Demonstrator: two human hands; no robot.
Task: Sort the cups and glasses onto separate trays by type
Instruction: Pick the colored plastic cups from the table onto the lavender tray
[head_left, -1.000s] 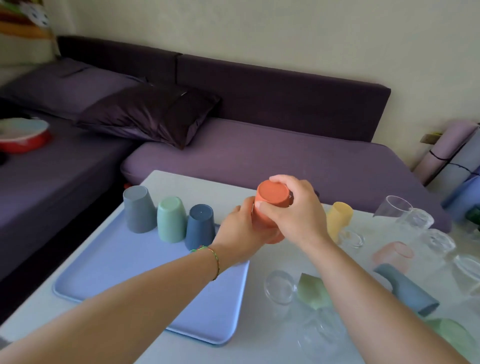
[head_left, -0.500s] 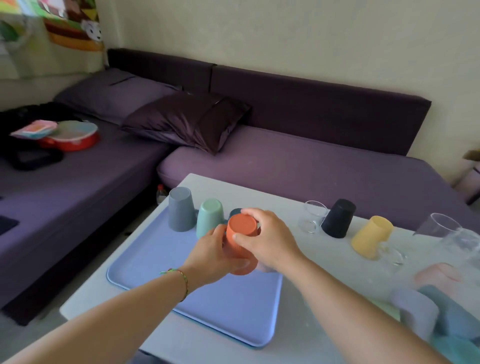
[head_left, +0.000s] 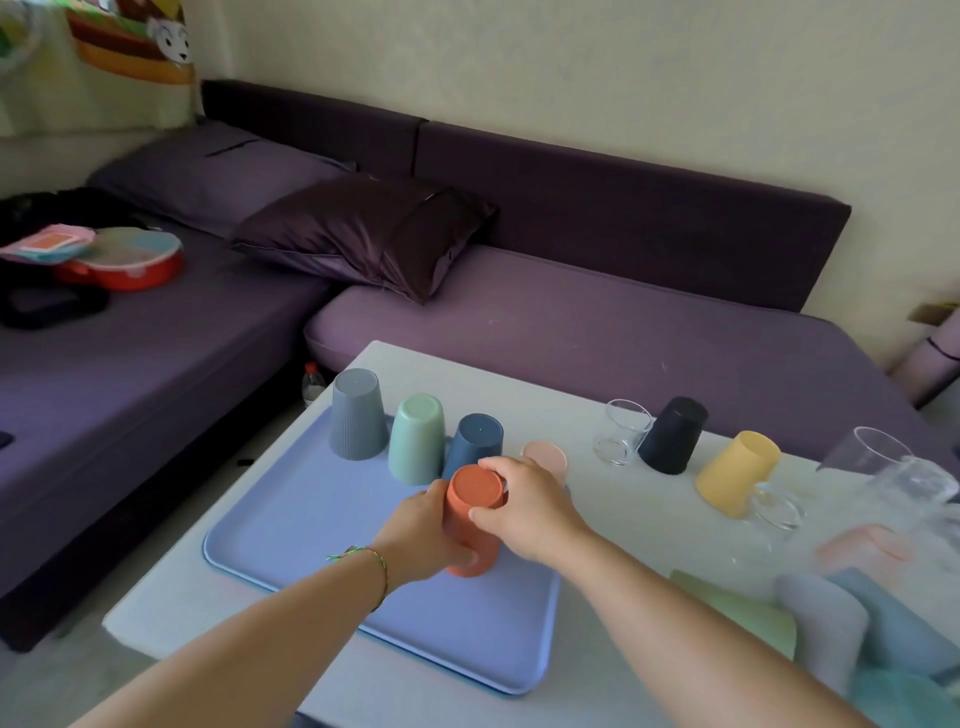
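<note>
At the bottom of the frame, both forearms reach up toward the centre, where the left hand (head_left: 423, 535) and the right hand (head_left: 524, 506) are both wrapped around one orange cup (head_left: 470, 519). The cup is upside down, and its rim seems to be on or just above the blue tray (head_left: 291, 525), though the fingers hide the contact. The left hand grips low on the wall; the right closes over the upturned base.

Just beyond it, centre frame, a grey cup (head_left: 357, 414), a green cup (head_left: 417, 438) and a dark blue cup (head_left: 475, 441) stand inverted in a row, with a pink cup (head_left: 545, 457) partly hidden behind the right hand. The likeliest slip is crowding: if the orange cup gets pushed up toward the row, a knuckle could nudge the dark blue or pink cup over.

Further right, a clear glass (head_left: 621, 431), a black cup (head_left: 672, 441) and a tipped yellow cup (head_left: 737, 473) are still unsorted on the table (head_left: 597, 545). At the right edge, blurred glasses lie jumbled with cups; a hasty reach there could roll a glass off.
</note>
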